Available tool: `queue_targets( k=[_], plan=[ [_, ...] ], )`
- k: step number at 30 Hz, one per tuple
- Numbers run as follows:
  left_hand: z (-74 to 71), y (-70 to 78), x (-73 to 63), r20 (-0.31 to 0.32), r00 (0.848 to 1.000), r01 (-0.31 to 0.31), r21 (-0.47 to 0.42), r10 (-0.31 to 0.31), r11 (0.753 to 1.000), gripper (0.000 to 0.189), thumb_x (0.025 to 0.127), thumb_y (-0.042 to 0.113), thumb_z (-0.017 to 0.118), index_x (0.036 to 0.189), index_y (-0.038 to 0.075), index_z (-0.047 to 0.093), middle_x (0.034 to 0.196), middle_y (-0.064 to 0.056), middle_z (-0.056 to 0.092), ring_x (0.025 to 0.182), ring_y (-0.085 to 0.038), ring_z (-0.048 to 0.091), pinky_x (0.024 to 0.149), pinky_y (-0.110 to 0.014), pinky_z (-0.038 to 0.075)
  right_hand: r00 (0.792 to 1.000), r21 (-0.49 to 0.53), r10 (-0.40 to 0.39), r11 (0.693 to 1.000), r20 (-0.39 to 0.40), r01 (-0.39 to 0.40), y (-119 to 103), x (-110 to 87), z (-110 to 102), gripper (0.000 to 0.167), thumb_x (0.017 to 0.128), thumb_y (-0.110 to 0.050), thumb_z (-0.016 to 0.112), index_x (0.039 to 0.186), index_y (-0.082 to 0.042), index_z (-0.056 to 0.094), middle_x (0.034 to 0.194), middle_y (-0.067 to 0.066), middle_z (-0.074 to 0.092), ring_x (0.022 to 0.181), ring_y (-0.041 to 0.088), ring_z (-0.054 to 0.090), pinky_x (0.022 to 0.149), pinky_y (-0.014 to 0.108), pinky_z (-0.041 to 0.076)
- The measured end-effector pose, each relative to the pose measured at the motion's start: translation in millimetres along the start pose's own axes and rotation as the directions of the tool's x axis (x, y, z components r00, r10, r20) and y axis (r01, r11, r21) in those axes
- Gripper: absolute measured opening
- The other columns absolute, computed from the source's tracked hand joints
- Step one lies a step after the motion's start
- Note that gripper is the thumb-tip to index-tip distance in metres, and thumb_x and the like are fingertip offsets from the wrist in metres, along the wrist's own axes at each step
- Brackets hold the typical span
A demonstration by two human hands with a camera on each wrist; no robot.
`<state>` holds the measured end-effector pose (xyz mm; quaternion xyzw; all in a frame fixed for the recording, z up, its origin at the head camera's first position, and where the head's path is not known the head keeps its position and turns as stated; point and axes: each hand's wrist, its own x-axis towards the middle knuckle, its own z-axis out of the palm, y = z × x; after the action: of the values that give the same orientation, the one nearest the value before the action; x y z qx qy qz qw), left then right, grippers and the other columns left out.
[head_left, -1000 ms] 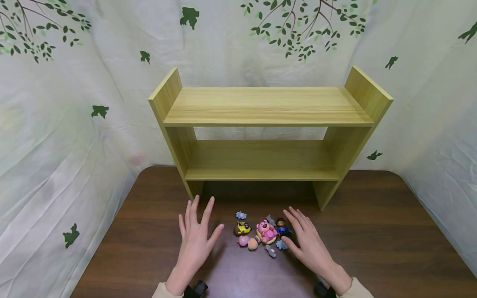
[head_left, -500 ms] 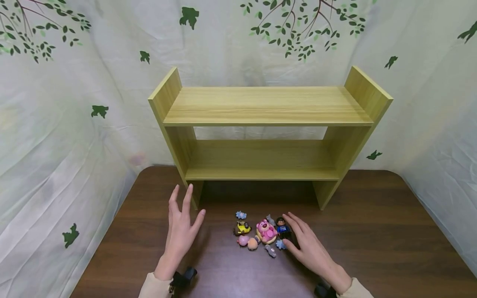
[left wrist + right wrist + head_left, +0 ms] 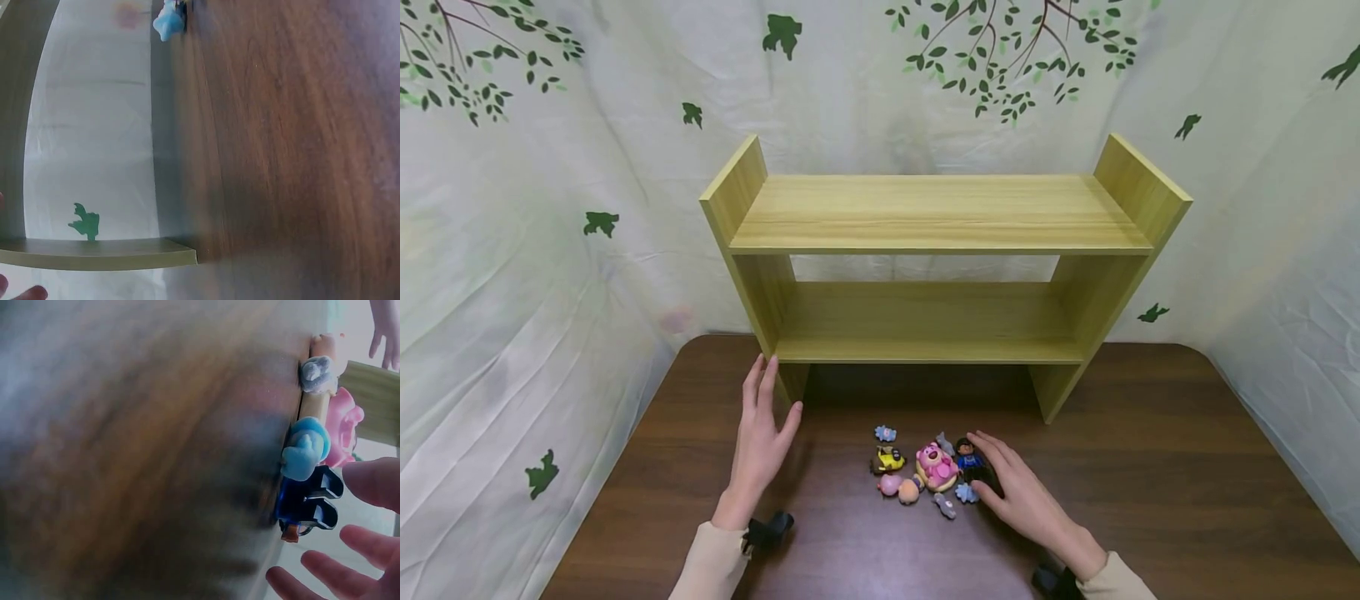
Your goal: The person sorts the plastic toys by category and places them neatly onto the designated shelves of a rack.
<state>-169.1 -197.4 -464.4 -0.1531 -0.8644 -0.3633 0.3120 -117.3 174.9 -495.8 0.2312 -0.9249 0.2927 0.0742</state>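
In the head view my left hand (image 3: 762, 446) is beside the left side panel of a wooden shelf (image 3: 940, 212). Its fingers are extended and hold nothing; whether the fingertips touch the panel I cannot tell. My right hand (image 3: 1026, 500) hovers at the right of a cluster of small toys, fingers loosely extended. Nearest to it are a dark-haired toy figure (image 3: 967, 458) in blue and a light blue toy (image 3: 304, 450). A pink bear toy (image 3: 937, 468) sits mid-cluster. Around it are a yellow toy (image 3: 891, 459), a grey toy (image 3: 944, 505) and round pinkish toys (image 3: 909, 492).
The two-tier shelf stands at the back of a brown wooden table (image 3: 1172, 483). Another light blue toy (image 3: 885, 433) lies behind the cluster, towards the shelf. A white curtain (image 3: 587, 350) with leaf prints hangs around the back and sides.
My left hand has moved left and forward, from beside the toys to the shelf's left panel, its fingers less spread. My right hand has barely shifted. The toys look the same.
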Motion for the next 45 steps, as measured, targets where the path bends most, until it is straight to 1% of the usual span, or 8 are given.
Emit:
queue_targets(
  k=[4, 10, 18, 21, 25, 32, 36, 45],
  plan=[
    [2.2, -3.4, 1.8, 0.019, 0.999, 0.036, -0.013, -0.036, 0.999, 0.081, 0.086, 0.002, 0.066, 0.153, 0.018, 0.022, 0.152, -0.017, 0.021, 0.126, -0.042, 0.040, 0.083, -0.060, 0.042, 0.999, 0.015, 0.026, 1.000, 0.044, -0.026, 1.0, 0.8, 0.1, 0.064, 0.084, -0.012, 0.073, 0.141, -0.005, 0.045, 0.140, 0.017, 0.044, 0.127, 0.035, 0.043, 0.097, 0.052, 0.038],
    [5.8, -8.1, 3.1, 0.030, 0.997, 0.071, -0.026, -0.070, 0.997, 0.081, 0.087, 0.002, 0.065, 0.153, 0.021, 0.022, 0.149, -0.020, 0.026, 0.125, -0.045, 0.040, 0.084, -0.063, 0.040, 0.994, 0.022, 0.042, 0.999, 0.097, -0.045, 2.0, 1.3, 0.5, 0.062, 0.086, -0.014, 0.071, 0.141, -0.008, 0.045, 0.142, 0.017, 0.042, 0.127, 0.036, 0.042, 0.096, 0.055, 0.039],
    [8.0, -12.7, 5.2, -0.017, 1.000, 0.014, -0.032, -0.014, 0.999, 0.079, 0.085, -0.005, 0.064, 0.151, 0.015, 0.026, 0.145, -0.022, 0.034, 0.122, -0.044, 0.043, 0.085, -0.060, 0.042, 0.991, 0.033, 0.035, 0.999, 0.126, -0.040, 4.0, 5.5, -0.9, 0.062, 0.086, -0.010, 0.070, 0.142, -0.006, 0.044, 0.143, 0.017, 0.042, 0.128, 0.036, 0.040, 0.100, 0.054, 0.035],
    [8.3, -14.4, 5.3, -0.026, 1.000, -0.005, -0.033, 0.004, 0.999, 0.079, 0.084, -0.007, 0.063, 0.151, 0.014, 0.026, 0.144, -0.019, 0.037, 0.113, -0.040, 0.049, 0.081, -0.055, 0.045, 0.990, 0.047, 0.037, 0.998, 0.137, -0.044, 4.3, 7.8, -1.8, 0.062, 0.085, -0.008, 0.070, 0.142, -0.005, 0.044, 0.142, 0.017, 0.042, 0.128, 0.036, 0.041, 0.100, 0.054, 0.035],
    [9.0, -15.7, 5.2, -0.014, 1.000, 0.007, -0.048, -0.008, 0.999, 0.079, 0.085, -0.007, 0.063, 0.152, 0.015, 0.026, 0.144, -0.017, 0.040, 0.107, -0.038, 0.053, 0.078, -0.051, 0.049, 0.990, 0.060, 0.026, 0.998, 0.141, -0.035, 5.7, 9.4, -2.0, 0.063, 0.084, -0.006, 0.069, 0.142, -0.004, 0.044, 0.142, 0.016, 0.044, 0.128, 0.036, 0.041, 0.100, 0.053, 0.035],
    [8.9, -16.3, 5.4, 0.010, 0.997, 0.079, -0.087, -0.079, 0.993, 0.078, 0.087, -0.006, 0.061, 0.151, 0.022, 0.028, 0.142, -0.018, 0.040, 0.115, -0.042, 0.050, 0.077, -0.053, 0.051, 0.991, 0.049, -0.031, 0.998, 0.133, 0.025, 9.0, 10.7, -1.5, 0.060, 0.084, -0.002, 0.068, 0.139, 0.000, 0.046, 0.143, 0.017, 0.043, 0.127, 0.037, 0.041, 0.099, 0.054, 0.035],
    [8.7, -16.7, 5.7, 0.014, 0.994, 0.110, -0.089, -0.109, 0.990, 0.077, 0.087, -0.006, 0.061, 0.151, 0.024, 0.030, 0.142, -0.018, 0.041, 0.111, -0.044, 0.053, 0.075, -0.051, 0.052, 0.988, 0.054, -0.039, 0.998, 0.146, 0.032, 9.4, 11.8, -2.9, 0.060, 0.085, -0.003, 0.068, 0.140, 0.001, 0.045, 0.142, 0.017, 0.044, 0.127, 0.038, 0.042, 0.099, 0.055, 0.035],
    [9.7, -19.8, 7.2, -0.008, 0.994, 0.112, -0.093, -0.113, 0.989, 0.075, 0.084, -0.012, 0.059, 0.147, 0.021, 0.037, 0.141, -0.016, 0.045, 0.107, -0.043, 0.056, 0.070, -0.048, 0.054, 0.992, 0.083, -0.030, 0.996, 0.122, 0.020, 10.3, 13.1, -3.2, 0.060, 0.081, -0.004, 0.072, 0.136, 0.001, 0.049, 0.135, 0.017, 0.050, 0.122, 0.034, 0.048, 0.095, 0.051, 0.041]
  ],
)
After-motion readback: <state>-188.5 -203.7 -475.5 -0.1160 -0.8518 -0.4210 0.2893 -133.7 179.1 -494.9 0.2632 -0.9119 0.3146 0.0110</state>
